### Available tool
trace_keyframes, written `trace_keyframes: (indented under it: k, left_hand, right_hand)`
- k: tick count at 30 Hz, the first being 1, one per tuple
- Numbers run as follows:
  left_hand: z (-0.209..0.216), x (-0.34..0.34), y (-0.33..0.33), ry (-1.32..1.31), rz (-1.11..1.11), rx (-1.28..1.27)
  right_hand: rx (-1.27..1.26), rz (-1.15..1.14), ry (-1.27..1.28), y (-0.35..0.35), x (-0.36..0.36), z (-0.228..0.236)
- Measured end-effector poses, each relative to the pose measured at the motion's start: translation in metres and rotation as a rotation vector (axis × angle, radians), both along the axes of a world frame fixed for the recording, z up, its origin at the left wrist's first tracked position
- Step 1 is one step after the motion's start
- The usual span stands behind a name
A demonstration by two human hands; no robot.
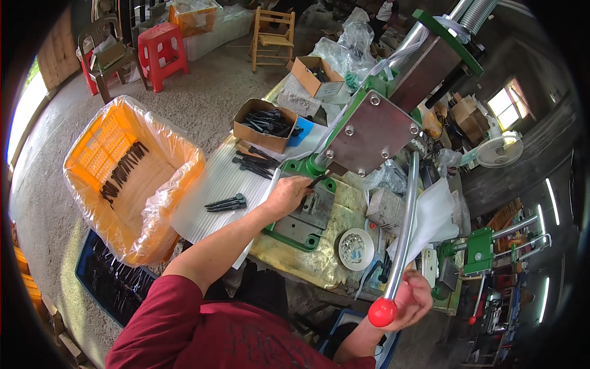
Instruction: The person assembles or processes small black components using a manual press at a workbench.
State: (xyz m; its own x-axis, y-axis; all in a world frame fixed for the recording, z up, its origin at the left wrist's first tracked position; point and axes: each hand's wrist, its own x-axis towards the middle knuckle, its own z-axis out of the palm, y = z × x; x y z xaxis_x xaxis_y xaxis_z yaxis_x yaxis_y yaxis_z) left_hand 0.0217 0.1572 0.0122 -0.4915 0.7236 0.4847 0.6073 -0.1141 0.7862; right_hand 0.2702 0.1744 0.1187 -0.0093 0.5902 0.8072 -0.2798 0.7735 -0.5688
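Loading the green press (372,132) appears to be the step in hand. Its lever (410,209) is set just ahead of the right hand (413,300), which is loosely spread; whether it is touched cannot be told. A black part (318,181) is pinched by the left hand (287,195), just ahead of its knuckles. Steady positioning, then a measured lever pull, seems called for.

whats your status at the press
Left hand holding slim black piece at green metal press. Right hand loosely open beside curved silver lever with red ball knob, contact unclear. Round white bowl right of press, clear of both hands.
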Motion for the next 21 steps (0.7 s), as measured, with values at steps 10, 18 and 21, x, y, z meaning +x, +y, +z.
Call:
trace_keyframes:
  k: [10, 18, 21]
  left_hand:
    - [-0.002, 0.002, 0.003, -0.012, 0.008, 0.038]
    - [-0.003, 0.0, 0.0, 0.021, 0.021, 0.008]
    - [-0.001, 0.003, 0.001, -0.009, 0.019, 0.023]
  right_hand:
    - [0.544, 0.297, -0.489, -0.029, -0.014, 0.065]
    - [0.423, 0.283, -0.476, -0.038, -0.023, 0.081]
    - [0.427, 0.252, -0.451, -0.038, -0.024, 0.078]
